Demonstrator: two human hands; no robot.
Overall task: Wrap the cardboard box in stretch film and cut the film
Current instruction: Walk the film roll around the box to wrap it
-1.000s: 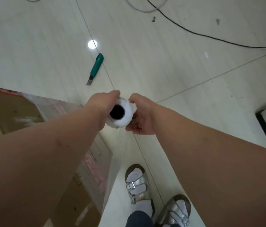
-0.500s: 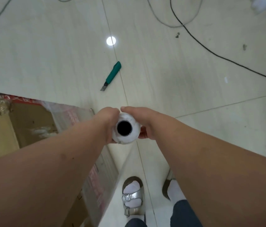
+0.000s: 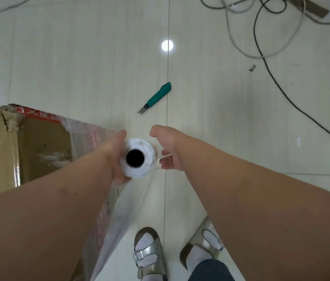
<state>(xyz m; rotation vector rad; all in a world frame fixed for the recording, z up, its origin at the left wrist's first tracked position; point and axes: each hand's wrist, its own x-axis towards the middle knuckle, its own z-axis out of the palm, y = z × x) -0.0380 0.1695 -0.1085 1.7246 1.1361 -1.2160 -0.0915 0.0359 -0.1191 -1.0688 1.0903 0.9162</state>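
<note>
The stretch film roll (image 3: pixel 138 158) is held upright, hollow core facing the camera, gripped by the left hand (image 3: pixel 117 157) curled round its side. The right hand (image 3: pixel 168 147) is just off the roll, fingers loosely spread, nothing held. Film (image 3: pixel 115 216) is stretched down to the cardboard box (image 3: pixel 38 142) at left. A green utility knife (image 3: pixel 156 97) is left on the floor (image 3: pixel 79 57) beyond.

Pale tiled floor (image 3: pixel 79 57) bears cardboard box (image 3: pixel 38 147); green utility knife (image 3: pixel 157 96); cables (image 3: pixel 271 63).
</note>
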